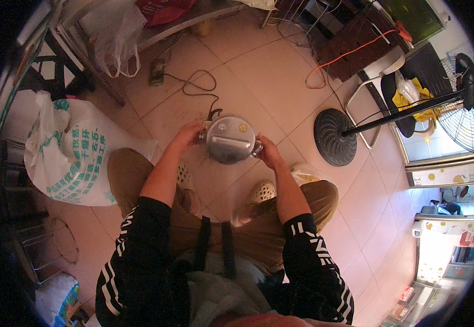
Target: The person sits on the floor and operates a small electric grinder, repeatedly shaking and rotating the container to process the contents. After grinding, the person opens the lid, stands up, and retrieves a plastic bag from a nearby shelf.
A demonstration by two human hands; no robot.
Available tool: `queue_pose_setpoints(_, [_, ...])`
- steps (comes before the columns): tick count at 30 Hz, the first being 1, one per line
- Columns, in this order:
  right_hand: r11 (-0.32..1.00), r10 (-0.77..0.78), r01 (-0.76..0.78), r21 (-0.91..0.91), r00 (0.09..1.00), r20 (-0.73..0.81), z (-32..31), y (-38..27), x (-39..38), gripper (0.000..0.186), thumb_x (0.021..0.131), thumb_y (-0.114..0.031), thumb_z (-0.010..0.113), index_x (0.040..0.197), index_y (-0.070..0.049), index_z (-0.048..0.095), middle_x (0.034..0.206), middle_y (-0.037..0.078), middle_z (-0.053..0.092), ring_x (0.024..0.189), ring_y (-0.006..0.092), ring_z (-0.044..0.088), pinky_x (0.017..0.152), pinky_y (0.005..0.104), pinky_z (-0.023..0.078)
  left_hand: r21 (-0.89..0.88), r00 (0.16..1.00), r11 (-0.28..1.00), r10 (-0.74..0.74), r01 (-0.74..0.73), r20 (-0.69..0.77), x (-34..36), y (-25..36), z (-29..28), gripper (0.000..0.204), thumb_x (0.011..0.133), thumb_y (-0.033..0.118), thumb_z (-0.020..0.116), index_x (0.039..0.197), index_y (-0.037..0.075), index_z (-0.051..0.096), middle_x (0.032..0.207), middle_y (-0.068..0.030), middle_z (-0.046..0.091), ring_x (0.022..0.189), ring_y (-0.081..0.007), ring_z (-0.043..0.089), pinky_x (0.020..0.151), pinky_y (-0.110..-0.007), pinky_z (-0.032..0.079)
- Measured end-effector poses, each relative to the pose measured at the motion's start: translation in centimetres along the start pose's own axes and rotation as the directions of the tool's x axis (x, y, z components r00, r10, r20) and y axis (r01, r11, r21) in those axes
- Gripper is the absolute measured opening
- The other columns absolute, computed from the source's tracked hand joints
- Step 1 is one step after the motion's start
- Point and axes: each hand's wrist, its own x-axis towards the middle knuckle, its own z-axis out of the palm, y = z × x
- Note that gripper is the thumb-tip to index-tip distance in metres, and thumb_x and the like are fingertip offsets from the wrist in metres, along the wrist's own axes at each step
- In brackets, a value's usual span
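Note:
A round steel lidded pot or appliance (229,147), with two small round marks and a long bar on top, is held between my hands at the middle of the view. My left hand (190,132) grips its left handle, fingers partly hidden behind it. My right hand (268,149) is closed on the handle at its right side. A dark cord (204,90) runs from behind the pot toward a small box (157,72) on the floor. Whether the pot rests on the floor or is raised, I cannot tell.
I squat on tiles (253,76). A large white sack (68,158) lies left; a wire rack (49,245) stands below it. A shelf (166,32) with bags is ahead. A fan stand (335,136), chair frame (361,98) and orange cord (329,66) occupy the right.

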Motion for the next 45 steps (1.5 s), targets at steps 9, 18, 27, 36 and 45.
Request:
queue_pose_setpoints(9, [0.873, 0.34, -0.266, -0.408, 0.933, 0.12, 1.7, 1.4, -2.2, 0.072, 0.09, -0.064, 0.043, 0.128, -0.004, 0.049, 0.114, 0.009, 0.06, 0.103, 0.0254, 0.058, 0.094, 0.044, 0.044, 0.474, 0.959, 0.838, -0.28, 0.271, -0.053, -0.9, -2.3, 0.5, 0.065, 0.081, 0.052, 0.068, 0.126, 0.007, 0.055, 0.13, -0.0145, 0.052, 0.116, -0.0333, 0.051, 0.084, -0.051, 0.05])
queue_pose_setpoints(18, [0.827, 0.359, -0.279, -0.488, 0.93, 0.076, 2.4, 3.9, -1.1, 0.085, 0.079, -0.071, 0.054, 0.122, 0.002, 0.053, 0.116, 0.013, 0.06, 0.101, 0.0245, 0.058, 0.089, 0.0402, 0.044, 0.539, 0.945, 0.796, -0.328, 0.276, 0.001, 0.6, -5.2, 0.0, 0.088, 0.072, 0.065, 0.069, 0.131, 0.003, 0.048, 0.129, -0.0193, 0.051, 0.11, -0.0354, 0.053, 0.078, -0.051, 0.051])
queue_pose_setpoints(27, [0.815, 0.369, -0.282, -0.505, 0.926, 0.078, 2.6, 3.6, -0.8, 0.091, 0.078, -0.071, 0.056, 0.127, 0.006, 0.05, 0.122, 0.018, 0.057, 0.11, 0.0276, 0.054, 0.095, 0.0434, 0.042, 0.602, 0.959, 0.771, -0.283, 0.208, 0.031, 1.2, -5.3, 0.2, 0.087, 0.073, 0.064, 0.068, 0.129, 0.0, 0.049, 0.118, -0.0182, 0.057, 0.098, -0.0316, 0.059, 0.068, -0.045, 0.054])
queue_pose_setpoints(36, [0.793, 0.392, -0.357, -0.494, 0.919, -0.037, 1.3, 2.7, -0.2, 0.087, 0.079, -0.071, 0.055, 0.116, 0.007, 0.057, 0.104, 0.02, 0.063, 0.083, 0.0279, 0.063, 0.075, 0.0366, 0.051, 0.607, 0.921, 0.724, -0.387, 0.327, -0.035, 1.3, -3.8, 0.6, 0.091, 0.072, 0.068, 0.066, 0.132, 0.002, 0.048, 0.123, -0.0191, 0.056, 0.106, -0.0334, 0.058, 0.078, -0.049, 0.052])
queue_pose_setpoints(45, [0.935, 0.235, -0.245, -0.256, 0.969, -0.07, -1.0, -1.6, 0.8, 0.068, 0.09, -0.058, 0.05, 0.101, 0.008, 0.063, 0.081, 0.013, 0.063, 0.069, 0.0242, 0.06, 0.061, 0.0361, 0.05, 0.344, 0.99, 0.929, -0.122, 0.138, -0.066, -0.7, 1.3, 1.4, 0.049, 0.092, 0.047, 0.053, 0.11, 0.002, 0.062, 0.097, -0.0074, 0.063, 0.088, -0.022, 0.06, 0.073, -0.04, 0.05])
